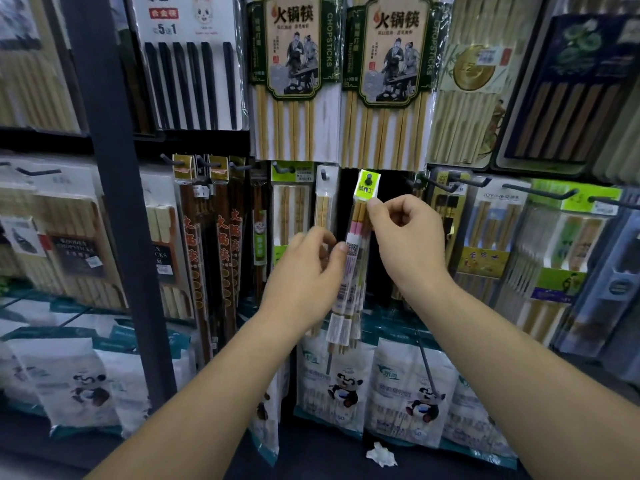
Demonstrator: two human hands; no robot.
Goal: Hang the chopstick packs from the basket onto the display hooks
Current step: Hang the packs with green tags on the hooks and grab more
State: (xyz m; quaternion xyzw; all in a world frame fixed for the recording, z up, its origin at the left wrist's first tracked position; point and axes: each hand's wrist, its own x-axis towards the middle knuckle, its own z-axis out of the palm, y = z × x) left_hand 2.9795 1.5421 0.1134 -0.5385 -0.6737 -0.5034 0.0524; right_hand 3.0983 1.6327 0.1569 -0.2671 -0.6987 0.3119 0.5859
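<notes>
Left hand and right hand are each pinching a slim, glossy plastic pack of wooden chopsticks hanging upright, green header on a hook

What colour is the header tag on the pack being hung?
Bright yellow-green header tag, seen in the head view.

Chopstick packs are hung in rows from dark hooks on a rack with a dark post. One hook's tip is seen through the hole of a green-tagged pack. Below, panda bags are stood on a dark shelf, beside a crumpled paper.
</notes>
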